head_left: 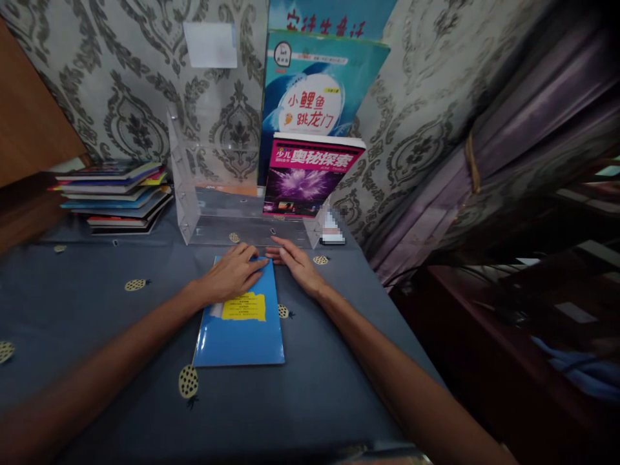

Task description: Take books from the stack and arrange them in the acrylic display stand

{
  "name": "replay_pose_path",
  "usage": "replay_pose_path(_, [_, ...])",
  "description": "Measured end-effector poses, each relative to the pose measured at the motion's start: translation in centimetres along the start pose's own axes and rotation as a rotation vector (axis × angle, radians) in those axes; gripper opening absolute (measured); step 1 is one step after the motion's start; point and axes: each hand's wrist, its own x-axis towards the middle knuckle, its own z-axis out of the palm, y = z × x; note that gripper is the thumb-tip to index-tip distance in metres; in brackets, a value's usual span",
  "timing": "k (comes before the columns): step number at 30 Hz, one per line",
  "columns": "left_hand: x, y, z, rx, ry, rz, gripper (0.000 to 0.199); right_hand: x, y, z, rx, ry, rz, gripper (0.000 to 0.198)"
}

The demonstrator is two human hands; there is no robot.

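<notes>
Across the bench [121,355], a clear tiered stand [217,226] stood at 12 o'clock, apparently propping a teal book [310,97] and a pink book [310,174] so their covers faced out, while a book pile [116,197] lay flat at 10 o'clock, probably for steadiness. The blue book [242,313] lay flat at 6 o'clock from the stand, the left hand [232,274] across its upper part, fingers loosely bent and gripping nothing, seemingly steadying it. The right hand [298,265] was at its 1 o'clock corner, fingers nearly straight and narrowly spaced, perhaps guarding that edge, though contact could not be told.
</notes>
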Motion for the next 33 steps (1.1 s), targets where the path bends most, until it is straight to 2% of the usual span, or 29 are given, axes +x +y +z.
replay_pose_path(3, [0.4,-0.2,0.7,-0.014,0.05,0.035,0.036,0.1,0.5,-0.1,0.033,-0.003,-0.045,0.053])
replay_pose_path(10, [0.1,-0.7,1.6,-0.055,0.13,0.067,0.036,0.0,0.6,-0.2,-0.049,-0.032,-0.118,0.052])
replay_pose_path(16, [0.0,-0.7,1.4,-0.143,0.105,0.109,0.035,-0.1,0.5,-0.3,-0.123,-0.023,-0.141,0.056])
replay_pose_path(21, [-0.4,-0.4,1.3,-0.202,0.104,0.154,0.035,-0.1,0.5,-0.2,-0.174,-0.025,-0.146,0.052])
replay_pose_path(26, [-0.7,0.0,1.4,-0.177,0.099,0.14,0.034,-0.8,-0.7,-0.1,-0.276,-0.027,-0.197,0.043])
replay_pose_path(33, [-0.8,0.3,1.2,-0.144,0.087,0.129,0.033,-2.9,-3.1,0.3,-0.534,-0.002,-0.226,0.039])
